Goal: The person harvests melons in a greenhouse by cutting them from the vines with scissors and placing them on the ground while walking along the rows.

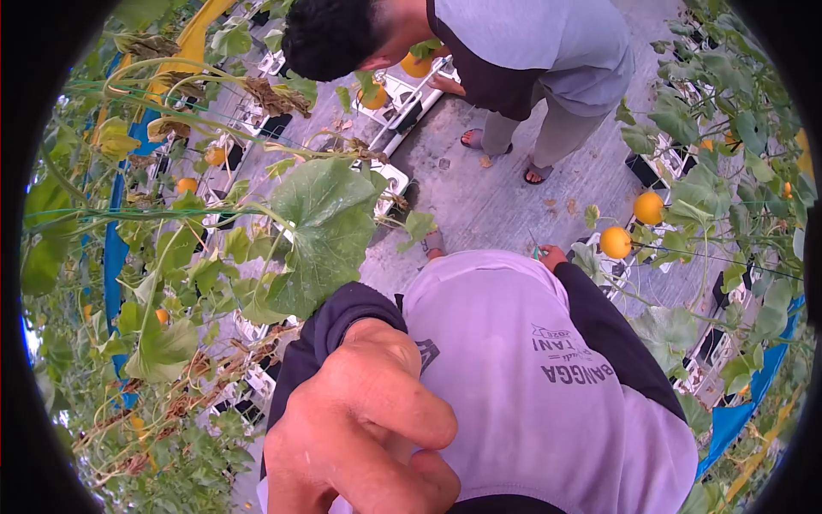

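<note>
My left hand (360,420) is raised close to the camera at the bottom, left of my shirt front. Its fingers are curled, and anything between them is hidden. Lower down, beside the hem of my pink shirt (505,343), my right hand (553,256) is closed on a small green-handled tool (538,251) with a thin pointed tip. Nearest to my left arm is a large green leaf (321,227) on a vine. Two orange-yellow fruits (615,242) hang to the right of my right hand.
Another person (539,51) in a grey shirt bends over a white trough (411,111) ahead, one hand at its edge near orange fruits. Vines (163,343) with strings and blue strips line both sides. Grey ground sheeting (462,197) runs between the rows.
</note>
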### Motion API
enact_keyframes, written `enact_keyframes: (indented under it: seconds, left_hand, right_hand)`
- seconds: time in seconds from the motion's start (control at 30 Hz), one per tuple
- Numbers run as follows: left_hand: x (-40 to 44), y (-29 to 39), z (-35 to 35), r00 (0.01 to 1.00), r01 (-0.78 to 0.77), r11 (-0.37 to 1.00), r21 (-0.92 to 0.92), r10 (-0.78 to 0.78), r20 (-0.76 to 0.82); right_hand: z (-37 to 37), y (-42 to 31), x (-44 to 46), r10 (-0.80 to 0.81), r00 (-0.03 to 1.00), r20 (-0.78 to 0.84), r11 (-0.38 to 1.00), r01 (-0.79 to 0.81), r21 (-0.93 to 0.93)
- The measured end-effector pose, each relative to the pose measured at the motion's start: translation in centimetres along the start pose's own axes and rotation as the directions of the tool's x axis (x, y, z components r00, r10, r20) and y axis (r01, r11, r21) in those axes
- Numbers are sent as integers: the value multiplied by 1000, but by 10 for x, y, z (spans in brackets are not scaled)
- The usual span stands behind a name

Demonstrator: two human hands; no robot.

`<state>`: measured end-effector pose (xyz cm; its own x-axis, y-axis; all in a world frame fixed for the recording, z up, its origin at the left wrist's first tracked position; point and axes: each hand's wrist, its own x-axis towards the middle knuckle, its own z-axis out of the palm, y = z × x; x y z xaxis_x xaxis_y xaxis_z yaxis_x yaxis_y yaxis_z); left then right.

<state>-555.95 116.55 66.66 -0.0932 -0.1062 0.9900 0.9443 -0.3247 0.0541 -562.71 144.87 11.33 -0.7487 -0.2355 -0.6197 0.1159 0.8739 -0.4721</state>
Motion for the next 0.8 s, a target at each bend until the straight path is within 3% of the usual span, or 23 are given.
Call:
enact_keyframes:
  seconds: [0.13,0.27,0.3,0.37,0.4,0.43,0.57,0.8]
  left_hand:
    - [8,-2,5,1000,-1,980,200,-1,9]
    - [16,-13,21,991,-132,990,50,132,-8]
    - [17,-17,42,913,-107,867,486,280,-298]
    - [14,-12,43,728,81,601,795,509,-459]
    - [9,1,22,925,-63,804,592,269,-267]
    - [11,2,11,996,-90,947,307,82,37]
    - [12,-5,18,984,-165,978,124,171,-41]
    - [-4,15,11,992,74,961,268,-99,82]
  right_hand:
    - [-2,-1,8,22,999,37,998,-24,61]
    - [-3,-2,12,-48,999,0,999,48,27]
    - [-1,1,10,-36,999,7,998,36,46]
    - [2,5,10,-26,999,20,997,24,69]
    - [3,8,9,-23,1000,18,997,22,68]
    - [2,10,8,-33,999,11,998,32,53]
    - [5,17,9,-40,999,35,997,37,67]
    - [6,20,8,-27,999,32,999,27,29]
